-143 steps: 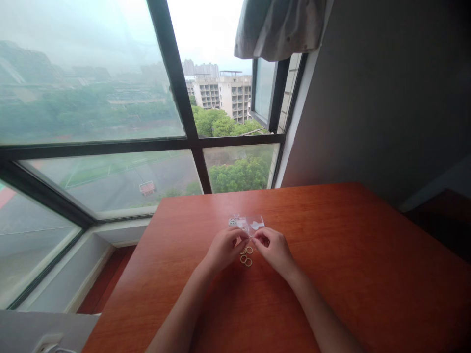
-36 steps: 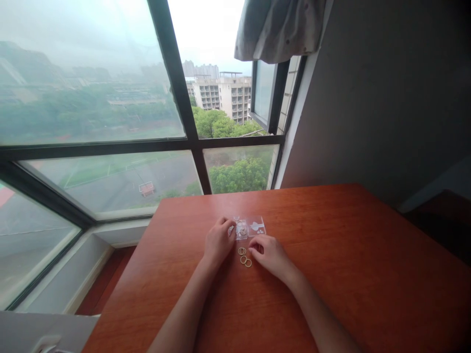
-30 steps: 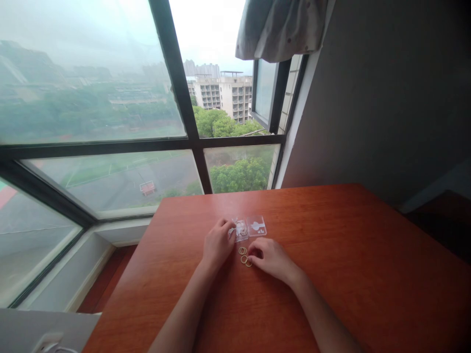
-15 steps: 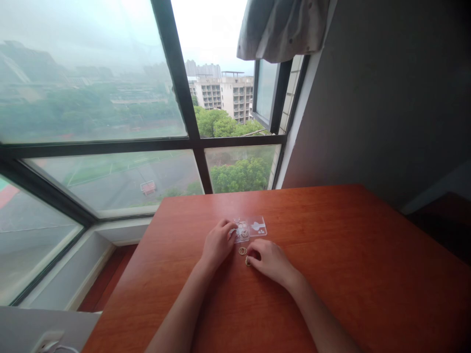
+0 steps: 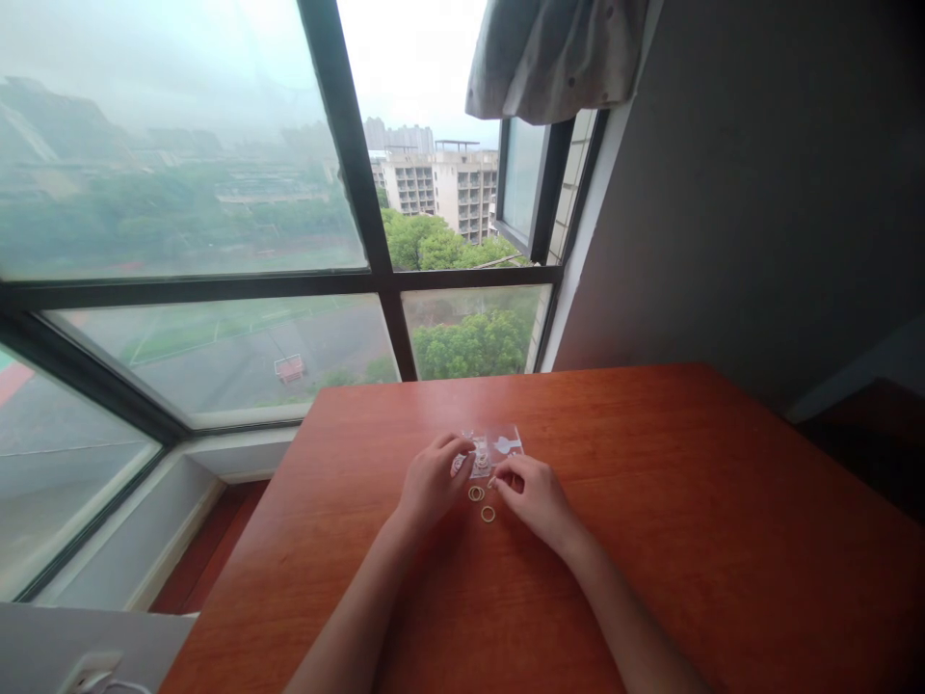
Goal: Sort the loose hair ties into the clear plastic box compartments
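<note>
A small clear plastic box (image 5: 480, 471) with its clear lid (image 5: 506, 445) folded out to the right lies on the table, small pale items inside it. My left hand (image 5: 434, 479) grips the box's left side, its fingers curled over the edge and partly hiding the contents. In my right hand (image 5: 531, 492), thumb and forefinger pinch a small ring (image 5: 491, 481) just in front of the box. On the wood between the hands lie two overlapping gold-coloured rings (image 5: 475, 493). A single gold ring (image 5: 488, 515) rests nearer to me.
The reddish-brown wooden table (image 5: 686, 540) stretches beneath both arms, its far edge by the window frame (image 5: 462, 279). A grey wall (image 5: 708, 212) rises at the right. A curtain (image 5: 553, 58) hangs above the tilted-out window pane. A socket with a plug (image 5: 97, 670) is at the lower left.
My right hand has moved up and away from the nearest ring, which now lies uncovered, towards the box with a small ring in its pinch. My left hand has shifted slightly right.
</note>
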### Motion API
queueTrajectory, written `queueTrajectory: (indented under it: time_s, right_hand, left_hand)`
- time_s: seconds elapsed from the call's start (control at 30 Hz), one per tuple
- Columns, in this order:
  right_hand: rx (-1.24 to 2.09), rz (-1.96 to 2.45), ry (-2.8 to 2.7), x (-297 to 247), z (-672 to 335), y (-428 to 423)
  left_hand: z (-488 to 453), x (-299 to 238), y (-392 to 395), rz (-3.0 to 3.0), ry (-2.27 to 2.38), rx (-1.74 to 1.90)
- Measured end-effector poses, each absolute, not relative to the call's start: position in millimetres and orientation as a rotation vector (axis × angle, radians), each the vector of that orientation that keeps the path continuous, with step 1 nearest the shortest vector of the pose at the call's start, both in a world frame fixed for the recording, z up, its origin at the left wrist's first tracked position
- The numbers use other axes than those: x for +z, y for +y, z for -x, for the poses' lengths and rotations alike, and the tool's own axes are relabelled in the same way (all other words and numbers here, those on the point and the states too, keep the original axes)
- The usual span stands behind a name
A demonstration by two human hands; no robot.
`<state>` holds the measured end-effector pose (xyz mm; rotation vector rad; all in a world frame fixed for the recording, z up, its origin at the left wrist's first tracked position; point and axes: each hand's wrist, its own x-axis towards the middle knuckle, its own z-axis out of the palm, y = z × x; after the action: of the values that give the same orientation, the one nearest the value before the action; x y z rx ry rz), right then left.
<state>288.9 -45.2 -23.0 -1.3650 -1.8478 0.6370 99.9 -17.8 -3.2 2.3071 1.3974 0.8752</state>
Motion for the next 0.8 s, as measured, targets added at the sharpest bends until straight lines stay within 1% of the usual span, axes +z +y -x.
queueTrajectory:
  time_s: [0.17,0.4,0.5,0.67,0.8]
  right_hand:
    - [0.577,1.407,-1.727,-23,-294,-43]
    - [0.590,1.382,-1.719,-21,-293,-43]
    - [0.602,1.394,-1.725,-21,-292,-43]
    - [0.643,1.415,-1.808,-23,-292,-44]
    - [0.662,1.417,-1.863,-24,-291,-46]
  left_hand:
    - [-110,-1,-25,-2.309,1.172,0.813]
    - [-113,-8,-22,-2.279,1.150,0.856]
    - [-113,-7,-21,-2.263,1.229,0.905]
    - [-109,-7,-14,-2.195,1.531,1.017]
    - [-108,-12,-4,-2.211,1.640,0.988]
